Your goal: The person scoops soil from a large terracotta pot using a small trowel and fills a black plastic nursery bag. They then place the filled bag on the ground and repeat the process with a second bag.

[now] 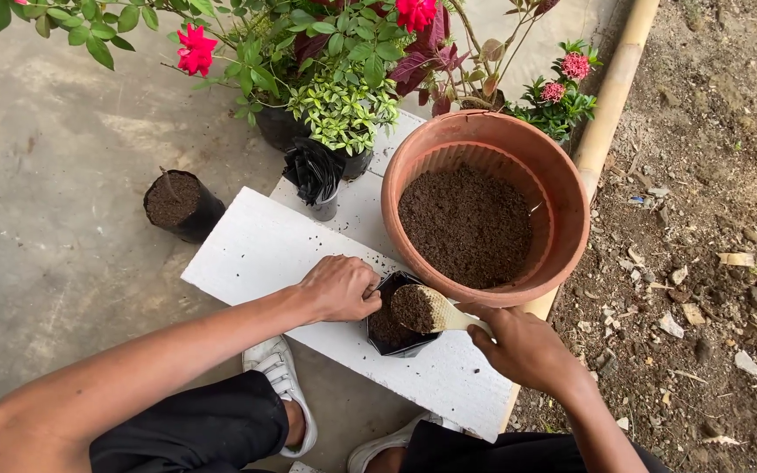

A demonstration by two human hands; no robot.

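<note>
Terracotta pot [571, 210] beside scoop [435, 311], planting bag [393, 333]

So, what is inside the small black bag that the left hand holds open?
Dark soil fills the small black bag. A pale scoop loaded with soil, held by the right hand, covers part of it; the bottom is hidden.

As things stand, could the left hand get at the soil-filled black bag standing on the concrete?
Probably yes: the black bag of soil stands alone beyond the white board, nothing between; but the left hand now holds the small black bag.
</note>
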